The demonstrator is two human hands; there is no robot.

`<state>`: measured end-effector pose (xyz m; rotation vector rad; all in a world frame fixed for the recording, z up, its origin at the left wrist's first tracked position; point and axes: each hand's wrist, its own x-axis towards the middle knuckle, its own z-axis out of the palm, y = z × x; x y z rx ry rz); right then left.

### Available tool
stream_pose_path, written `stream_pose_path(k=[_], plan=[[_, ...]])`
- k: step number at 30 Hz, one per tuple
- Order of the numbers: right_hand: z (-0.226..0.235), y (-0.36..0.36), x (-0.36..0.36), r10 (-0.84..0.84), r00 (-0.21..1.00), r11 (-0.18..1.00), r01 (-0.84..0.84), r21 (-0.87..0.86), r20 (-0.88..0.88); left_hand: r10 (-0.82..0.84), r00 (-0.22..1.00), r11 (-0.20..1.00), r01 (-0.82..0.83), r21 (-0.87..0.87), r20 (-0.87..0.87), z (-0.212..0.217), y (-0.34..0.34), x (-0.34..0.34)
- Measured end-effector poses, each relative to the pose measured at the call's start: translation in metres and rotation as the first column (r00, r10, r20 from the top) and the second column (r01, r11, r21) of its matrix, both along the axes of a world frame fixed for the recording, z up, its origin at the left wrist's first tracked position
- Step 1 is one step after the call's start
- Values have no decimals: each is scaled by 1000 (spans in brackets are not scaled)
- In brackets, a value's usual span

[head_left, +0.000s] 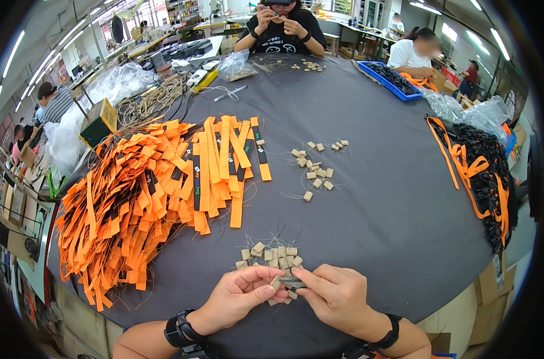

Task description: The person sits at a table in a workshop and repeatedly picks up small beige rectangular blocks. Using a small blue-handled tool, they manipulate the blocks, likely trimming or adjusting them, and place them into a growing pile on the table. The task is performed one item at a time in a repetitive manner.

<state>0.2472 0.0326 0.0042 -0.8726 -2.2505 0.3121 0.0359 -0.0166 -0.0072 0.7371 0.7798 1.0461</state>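
Note:
My left hand (242, 294) pinches a small beige block (276, 283) between thumb and fingers, near the table's front edge. My right hand (338, 297) grips a small flat grey metal tool (293, 283), its end touching or close beside the block. Whether it is snips or tweezers I cannot make out. Just beyond and partly under my fingers lies a heap of similar beige blocks (275, 258) with thin loose threads sticking out. Farther off, a second scattered group of beige blocks (315, 172) sits mid-table.
A large heap of orange and black fabric strips (140, 209) covers the left. Beyond it are tangled cord (152, 102), a pen (230, 94) and a plastic bag (236, 64). Black pieces with orange straps (478, 173) lie right, below a blue tray (388, 79). Co-workers sit across.

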Motion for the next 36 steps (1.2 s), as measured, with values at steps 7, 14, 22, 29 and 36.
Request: stream_pose_path(k=[7,14,22,29,36], plan=[[0,-3,-2,7,998,988,-15,-154,-55,-22,999,1000,21,13,33,-3,-1,0],[0,-6,-3,-12,996,947,-19,-322,-94,-36,999,999,36,-7,37,-5,0,1],[8,-3,0,-21,999,991,18,-131,-27,-8,1000,1000,8,8,-5,-5,2,0],[4,-3,-1,23,999,999,-24,-43,-26,-14,1000,999,15,48,-28,-2,0,0],[4,-3,-1,17,1000,999,-17,-41,-15,-34,999,998,35,53,-16,-4,0,-2]])
